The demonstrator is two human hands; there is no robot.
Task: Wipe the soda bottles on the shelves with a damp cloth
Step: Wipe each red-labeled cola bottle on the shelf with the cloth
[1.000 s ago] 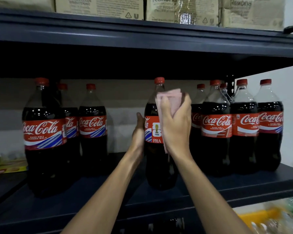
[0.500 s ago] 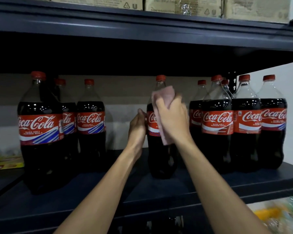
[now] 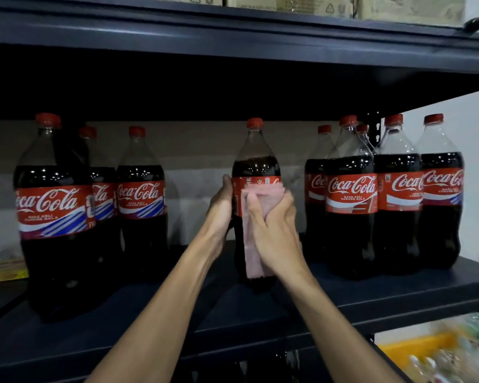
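A large cola bottle [image 3: 255, 161] with a red cap and red label stands alone in the middle of the dark shelf [image 3: 371, 297]. My left hand [image 3: 219, 208] grips its left side at label height. My right hand [image 3: 274, 233] presses a pink cloth [image 3: 252, 244] flat against the bottle's front, covering the label and the dark body below it. Three similar bottles [image 3: 53, 211] stand at the left. Several more [image 3: 351, 194] are packed together at the right.
The upper shelf [image 3: 233, 31] hangs low over the caps and carries cardboard boxes [image 3: 288, 4]. A yellow-green packet [image 3: 3, 269] lies at the far left. Below right sits a yellow crate [image 3: 415, 346] with packaged goods. A white wall [image 3: 476, 128] closes the right side.
My right hand with the cloth has slid down from the bottle's shoulder to its label and lower body. The bottle's label has turned. My left hand stays on the bottle's left side.
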